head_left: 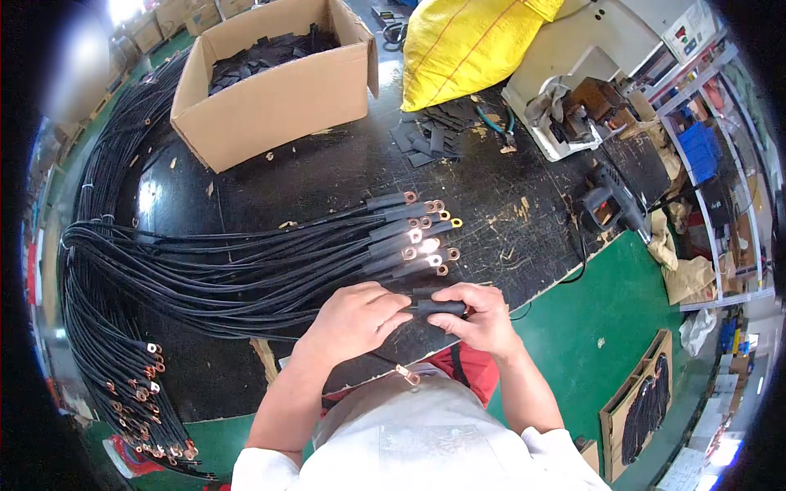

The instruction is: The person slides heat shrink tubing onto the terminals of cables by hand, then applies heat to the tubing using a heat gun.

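Near the table's front edge, my right hand (479, 317) pinches a short black heat-shrink sleeve (438, 308) between thumb and fingers. Just to its left, my left hand (352, 321) is closed on a black cable at the sleeve's left end; its fingers partly hide the grip. Beyond my hands lies a bundle of black cables (246, 278). Their ends carry dark sleeves (393, 237) and copper ring lugs (442, 254), pointing right. Close to my body, one loose copper lug (407, 375) on a cable end hangs by the table edge.
A cardboard box (278, 114) of black sleeve pieces stands at the back left. Behind are a yellow sack (467, 53), loose sleeve pieces (430, 135) and pliers (497, 123). A heat gun (614, 200) lies right. More lugged cables (147, 401) hang off the left side.
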A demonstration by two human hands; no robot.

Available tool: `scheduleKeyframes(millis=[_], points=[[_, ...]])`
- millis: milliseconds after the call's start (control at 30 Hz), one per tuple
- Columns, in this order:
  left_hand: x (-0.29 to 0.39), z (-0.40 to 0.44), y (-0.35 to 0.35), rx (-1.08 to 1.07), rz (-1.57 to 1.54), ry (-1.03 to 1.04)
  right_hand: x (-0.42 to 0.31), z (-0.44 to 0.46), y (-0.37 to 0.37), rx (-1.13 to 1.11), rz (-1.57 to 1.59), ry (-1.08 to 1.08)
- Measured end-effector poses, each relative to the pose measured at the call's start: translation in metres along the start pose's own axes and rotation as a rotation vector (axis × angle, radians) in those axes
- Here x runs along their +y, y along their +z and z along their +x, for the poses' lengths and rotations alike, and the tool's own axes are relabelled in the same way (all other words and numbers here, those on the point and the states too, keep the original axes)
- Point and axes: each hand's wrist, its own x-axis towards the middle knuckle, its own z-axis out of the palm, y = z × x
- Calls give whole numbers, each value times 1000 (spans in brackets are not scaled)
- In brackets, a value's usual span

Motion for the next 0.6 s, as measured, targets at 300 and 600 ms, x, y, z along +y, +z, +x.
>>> scheduleKeyframes(millis=[300, 600], points=[[-2, 1, 1, 23, -32, 17, -1, 7, 10, -31, 44, 88], [-1, 3, 4, 128, 35, 63, 0, 6, 0, 55, 145, 68]])
